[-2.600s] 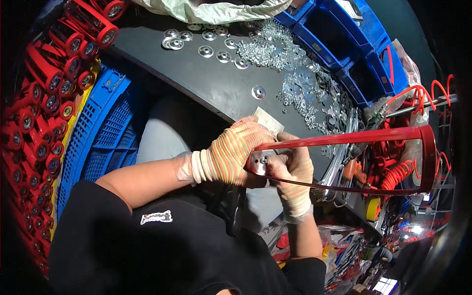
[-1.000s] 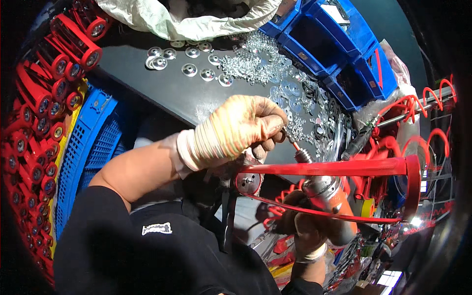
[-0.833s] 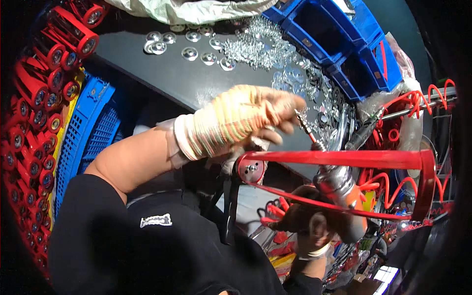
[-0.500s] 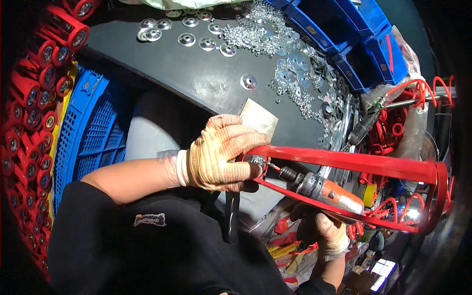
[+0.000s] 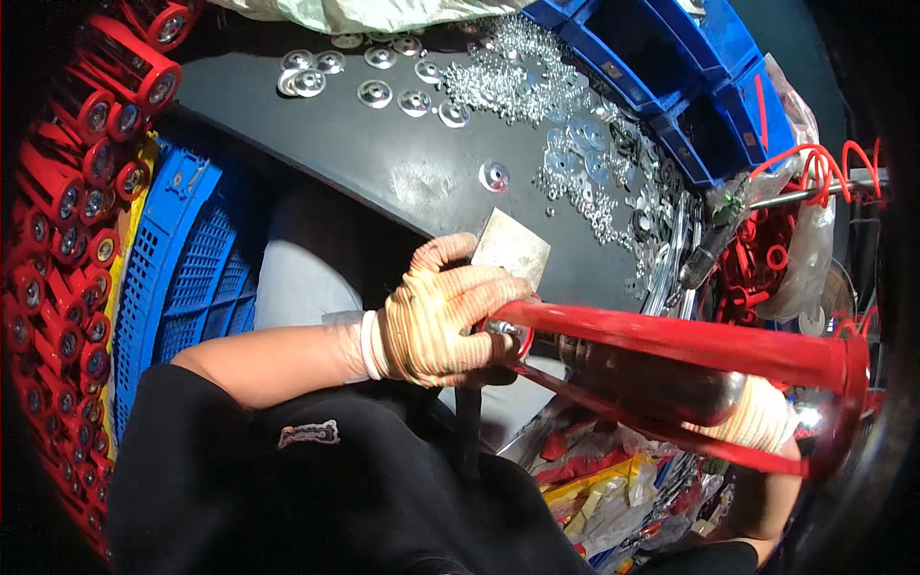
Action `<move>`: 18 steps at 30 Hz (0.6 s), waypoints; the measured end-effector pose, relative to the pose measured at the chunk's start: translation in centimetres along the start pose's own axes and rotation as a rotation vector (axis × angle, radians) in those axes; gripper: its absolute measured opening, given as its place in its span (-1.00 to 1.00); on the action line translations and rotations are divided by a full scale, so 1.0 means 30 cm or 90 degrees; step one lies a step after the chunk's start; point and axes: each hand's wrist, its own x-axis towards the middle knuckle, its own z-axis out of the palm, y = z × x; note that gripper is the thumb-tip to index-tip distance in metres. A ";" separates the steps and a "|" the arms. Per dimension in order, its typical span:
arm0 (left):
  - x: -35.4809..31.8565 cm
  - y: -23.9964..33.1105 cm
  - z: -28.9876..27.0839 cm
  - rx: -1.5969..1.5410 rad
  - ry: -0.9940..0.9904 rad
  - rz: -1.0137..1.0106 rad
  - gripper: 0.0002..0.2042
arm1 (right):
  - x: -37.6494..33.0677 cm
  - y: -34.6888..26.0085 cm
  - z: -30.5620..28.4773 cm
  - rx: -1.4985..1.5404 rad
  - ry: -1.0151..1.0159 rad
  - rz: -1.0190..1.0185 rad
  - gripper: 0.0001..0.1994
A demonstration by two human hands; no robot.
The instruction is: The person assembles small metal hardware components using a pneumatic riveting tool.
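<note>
The left hand (image 5: 443, 324), gloved, is closed around the near end of a red metal frame (image 5: 671, 350) just below the dark worktable (image 5: 383, 163). The right hand (image 5: 757, 417) grips a dark power driver (image 5: 652, 379) running inside that frame. A good fastening probably needs the driver kept in line with the frame. The driver tip and the fastener are hidden behind the left fingers.

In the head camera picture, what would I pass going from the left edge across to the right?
Red rollers → blue crate → gloved left hand gripping the narrow end of a red frame → gloved right hand behind the frame → red coiled hose.
</note>
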 end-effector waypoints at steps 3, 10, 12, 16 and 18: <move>0.080 0.071 0.038 0.050 -0.047 0.027 -0.68 | 0.250 0.139 0.091 0.021 -0.020 -0.048 -0.36; 0.349 -0.241 -0.019 0.248 0.054 -0.023 -0.66 | 0.771 -0.530 1.757 -0.044 -0.002 -0.111 -0.37; 0.419 -0.413 -0.074 0.471 -0.272 -0.057 -0.76 | 0.779 -0.603 1.948 -0.074 -0.018 -0.137 -0.37; 0.481 -0.413 -0.055 0.271 -0.333 -0.181 -0.90 | 0.784 -0.494 1.992 0.028 0.008 -0.243 -0.43; 0.428 -0.331 -0.014 -0.317 -0.099 -0.444 -0.89 | 0.800 -0.539 2.099 0.115 -0.070 -0.220 -0.46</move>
